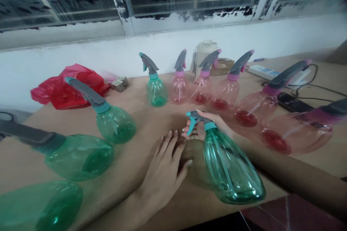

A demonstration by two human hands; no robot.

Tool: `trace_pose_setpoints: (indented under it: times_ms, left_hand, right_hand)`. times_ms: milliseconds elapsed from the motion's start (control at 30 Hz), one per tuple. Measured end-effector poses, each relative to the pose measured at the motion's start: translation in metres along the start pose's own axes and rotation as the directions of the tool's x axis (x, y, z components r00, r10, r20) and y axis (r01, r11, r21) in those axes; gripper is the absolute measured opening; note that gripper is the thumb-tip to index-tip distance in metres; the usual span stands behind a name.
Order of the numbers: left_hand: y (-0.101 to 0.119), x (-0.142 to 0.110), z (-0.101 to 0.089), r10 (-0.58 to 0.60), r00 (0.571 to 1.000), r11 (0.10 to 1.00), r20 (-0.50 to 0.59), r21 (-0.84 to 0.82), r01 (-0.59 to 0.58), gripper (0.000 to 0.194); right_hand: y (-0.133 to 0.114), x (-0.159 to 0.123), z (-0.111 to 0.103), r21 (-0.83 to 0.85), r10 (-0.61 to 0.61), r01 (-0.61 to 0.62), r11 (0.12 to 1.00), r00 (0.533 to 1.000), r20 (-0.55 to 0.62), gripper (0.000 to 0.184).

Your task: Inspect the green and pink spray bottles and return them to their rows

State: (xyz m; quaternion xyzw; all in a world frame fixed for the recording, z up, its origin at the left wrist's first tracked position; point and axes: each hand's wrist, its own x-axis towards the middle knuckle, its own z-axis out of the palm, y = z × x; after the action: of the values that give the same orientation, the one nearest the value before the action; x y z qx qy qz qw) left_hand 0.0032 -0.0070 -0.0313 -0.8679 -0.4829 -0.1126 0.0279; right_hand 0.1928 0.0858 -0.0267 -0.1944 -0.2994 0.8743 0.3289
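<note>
My right hand (204,128) grips a green spray bottle (230,171) by its grey spray head, thumb over the top and fingers near the turquoise trigger. The bottle is tilted, its base toward the table's front edge. Palm down on the table, my left hand (168,171) has its fingers stretched out and holds nothing. Left of it stand green spray bottles, the nearest being one (116,124) with a grey head; another green one (156,92) is farther back. Right of the held bottle, several pink spray bottles (256,108) form a curved row.
A crumpled red plastic bag (73,86) lies at the back left, beside small grey blocks (119,83). Behind the pink bottles are a cream container (205,52), a power strip (262,72) with cables and a dark phone-like device (292,103). A white wall and windows border the table (151,122).
</note>
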Motion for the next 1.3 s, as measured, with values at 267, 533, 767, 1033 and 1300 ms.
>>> trace_pose_setpoints:
  times_ms: [267, 533, 767, 1033, 1300]
  left_hand:
    - [-0.002, -0.001, -0.003, 0.02, 1.0, 0.999, 0.024, 0.036, -0.02, 0.052]
    - [-0.006, 0.0, -0.007, 0.017, 1.0, 1.0, 0.019, 0.001, -0.017, 0.049]
    - [-0.015, 0.001, 0.0, -0.029, 0.999, 1.0, -0.02, 0.009, 0.029, 0.05]
    - [-0.018, 0.002, -0.001, -0.027, 1.0, 0.998, -0.003, 0.062, 0.027, 0.054]
    - [-0.017, 0.0, -0.001, -0.034, 0.999, 0.999, 0.002, 0.016, 0.034, 0.058]
  right_hand:
    - [0.001, 0.001, 0.001, 0.085, -0.051, 0.054, 0.995, 0.998, -0.037, 0.05]
    - [0.001, -0.001, 0.003, 0.073, -0.055, 0.059, 0.996, 0.997, -0.057, 0.045]
    - [0.002, -0.006, 0.008, 0.045, -0.157, 0.165, 0.985, 0.977, -0.145, 0.016]
    - [-0.001, -0.006, 0.005, 0.018, 0.039, -0.039, 0.999, 0.999, 0.002, 0.039]
    - [0.0, -0.003, 0.005, 0.072, 0.013, -0.008, 0.997, 0.998, -0.063, 0.039]
